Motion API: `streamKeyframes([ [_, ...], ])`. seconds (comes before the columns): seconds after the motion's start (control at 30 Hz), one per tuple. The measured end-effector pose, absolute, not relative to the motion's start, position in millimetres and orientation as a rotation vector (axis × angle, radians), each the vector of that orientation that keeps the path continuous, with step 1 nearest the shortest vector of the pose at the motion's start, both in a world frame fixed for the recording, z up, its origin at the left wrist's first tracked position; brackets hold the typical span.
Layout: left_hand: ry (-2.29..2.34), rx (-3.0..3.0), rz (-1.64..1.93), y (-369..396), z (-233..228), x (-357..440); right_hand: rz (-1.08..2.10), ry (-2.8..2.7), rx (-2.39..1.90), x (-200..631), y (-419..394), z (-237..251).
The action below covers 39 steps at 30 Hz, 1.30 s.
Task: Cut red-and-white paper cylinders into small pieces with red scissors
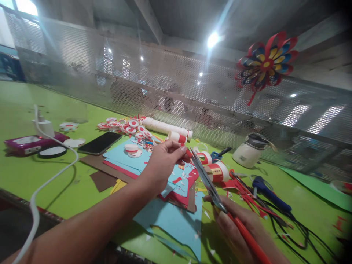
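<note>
Scissors (209, 183) meeting a red paper scrap (188, 151) above a green table (55, 176).
Right hand (236, 223) is gripping the red scissor handles, blades slightly parted and pointing up-left; left hand (165, 161) is pinching the scrap between thumb and fingertips just beside the blade tips, over blue paper sheets (176, 220). Paper rolls (217, 171) are lying near.

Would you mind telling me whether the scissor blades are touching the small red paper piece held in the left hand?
Touching. The head view shows the scissors blade tips meeting the red paper piece pinched by the left hand.
</note>
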State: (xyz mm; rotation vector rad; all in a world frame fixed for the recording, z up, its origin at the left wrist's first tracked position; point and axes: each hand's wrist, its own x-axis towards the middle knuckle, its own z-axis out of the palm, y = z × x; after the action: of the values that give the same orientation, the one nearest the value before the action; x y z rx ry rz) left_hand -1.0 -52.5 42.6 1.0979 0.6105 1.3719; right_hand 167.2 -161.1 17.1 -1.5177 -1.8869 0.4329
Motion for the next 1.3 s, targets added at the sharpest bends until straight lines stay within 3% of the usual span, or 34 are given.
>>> streamKeyframes([
  [0.37,0.598,1.107,1.377,-51.8,41.2,-0.7,0.343,-1.857,-1.515,166.5,-161.0,13.8],
  [1.3,0.59,1.169,1.356,-51.2,41.3,-4.2,0.492,-1.749,-1.575,162.5,-160.9,22.4],
])
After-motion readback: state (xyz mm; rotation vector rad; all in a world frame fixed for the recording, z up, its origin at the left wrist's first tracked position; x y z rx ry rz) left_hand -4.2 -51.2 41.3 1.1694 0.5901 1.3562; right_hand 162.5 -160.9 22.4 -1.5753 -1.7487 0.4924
